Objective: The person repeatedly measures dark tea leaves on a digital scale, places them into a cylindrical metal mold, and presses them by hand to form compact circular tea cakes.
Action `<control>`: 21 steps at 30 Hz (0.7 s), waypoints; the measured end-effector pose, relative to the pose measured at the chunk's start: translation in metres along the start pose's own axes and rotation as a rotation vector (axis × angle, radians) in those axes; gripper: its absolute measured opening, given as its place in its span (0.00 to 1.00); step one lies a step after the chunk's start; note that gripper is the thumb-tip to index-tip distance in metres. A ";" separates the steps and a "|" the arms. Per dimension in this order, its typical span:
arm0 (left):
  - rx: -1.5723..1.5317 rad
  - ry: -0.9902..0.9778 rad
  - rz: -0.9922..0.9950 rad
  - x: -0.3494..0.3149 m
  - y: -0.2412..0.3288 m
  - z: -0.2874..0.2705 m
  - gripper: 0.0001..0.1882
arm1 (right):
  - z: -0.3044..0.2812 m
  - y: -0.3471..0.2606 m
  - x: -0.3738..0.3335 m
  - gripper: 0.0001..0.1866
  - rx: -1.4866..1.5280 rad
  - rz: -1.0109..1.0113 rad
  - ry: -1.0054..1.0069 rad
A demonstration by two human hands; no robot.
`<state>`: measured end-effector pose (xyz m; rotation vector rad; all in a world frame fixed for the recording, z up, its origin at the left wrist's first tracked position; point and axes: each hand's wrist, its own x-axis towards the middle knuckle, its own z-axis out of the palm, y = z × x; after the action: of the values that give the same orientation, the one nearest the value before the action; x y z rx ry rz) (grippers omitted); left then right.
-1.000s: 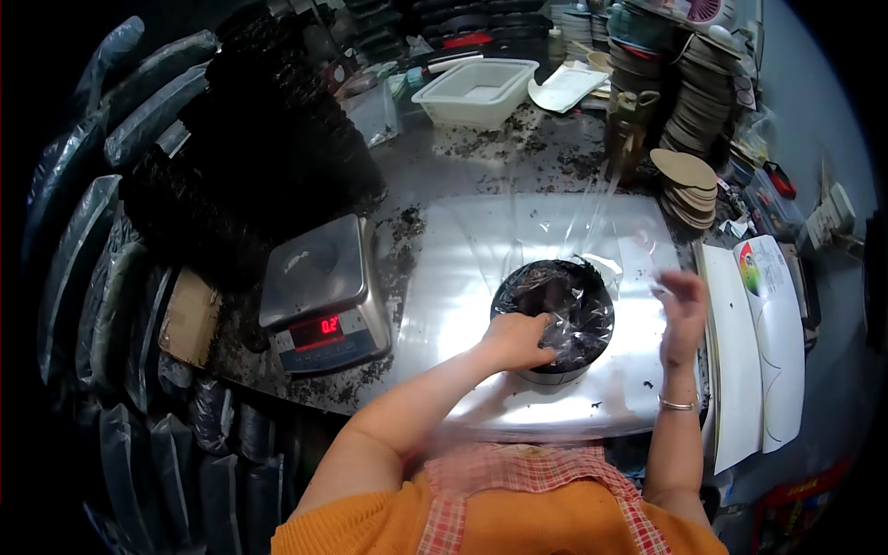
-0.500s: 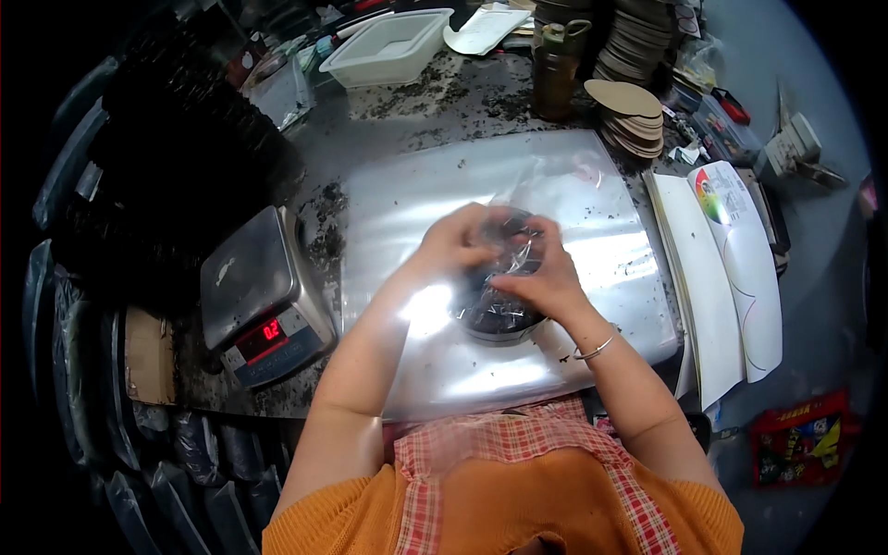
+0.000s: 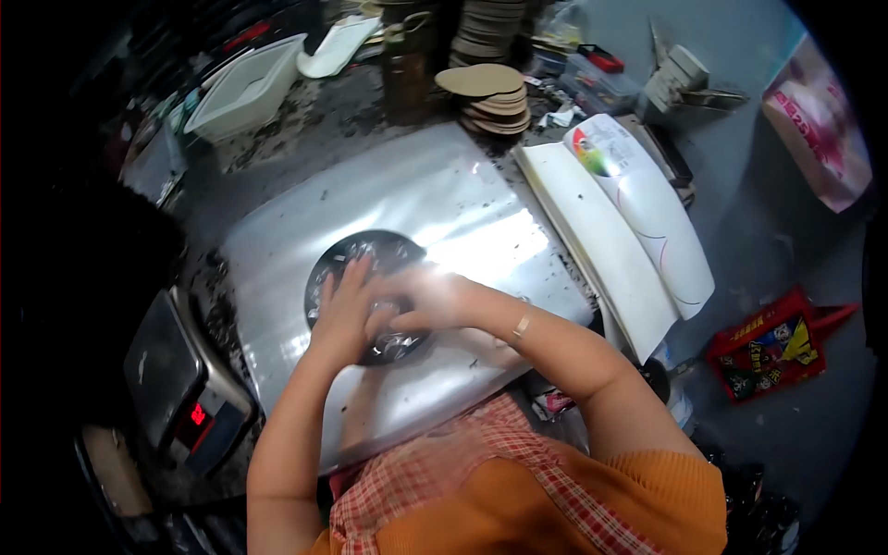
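Observation:
A dark round object (image 3: pixel 356 245) wrapped in crinkled clear plastic lies on a shiny, clear plastic sheet (image 3: pixel 444 185). What is inside the wrapping I cannot make out. My left hand (image 3: pixel 344 314) rests on its near left part, fingers stretched out over the plastic. From the right, my right hand (image 3: pixel 421 298) reaches over the same object, close to the left hand's fingers. Motion smears the right hand, so whether its fingers pinch the plastic is unclear.
A scale (image 3: pixel 180 379) with a red display stands at the left. White sheets (image 3: pixel 601 240) lie along the right edge. Farther back are round cardboard discs (image 3: pixel 481 81), a brown bottle (image 3: pixel 407 79) and a white plastic tub (image 3: pixel 245 92). A red bag (image 3: pixel 768 347) is on the floor.
My hands have gone from gathering plastic above the round object to lying over it, the left one now flattened. The whole view has turned and shifted, so the object appears farther left.

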<state>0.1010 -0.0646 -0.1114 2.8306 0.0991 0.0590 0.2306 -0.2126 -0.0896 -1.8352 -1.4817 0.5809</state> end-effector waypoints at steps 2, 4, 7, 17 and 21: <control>0.071 -0.041 -0.027 0.000 0.002 0.006 0.24 | -0.045 0.053 -0.027 0.15 0.356 -0.022 0.308; 0.078 -0.053 -0.049 0.000 0.012 0.003 0.24 | -0.118 0.109 -0.045 0.12 -0.285 0.269 0.776; 0.085 -0.075 -0.039 0.010 0.024 -0.004 0.25 | -0.194 0.242 -0.112 0.08 -1.082 0.420 0.769; 0.105 -0.102 -0.083 0.005 0.025 -0.006 0.24 | -0.198 0.302 -0.127 0.06 -1.298 0.601 0.452; 0.099 -0.079 -0.054 0.003 0.020 -0.005 0.22 | -0.201 0.308 -0.125 0.05 -1.291 0.605 0.500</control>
<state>0.1054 -0.0816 -0.1001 2.9227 0.1650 -0.0718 0.5454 -0.4130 -0.1988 -3.0997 -0.9156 -0.7915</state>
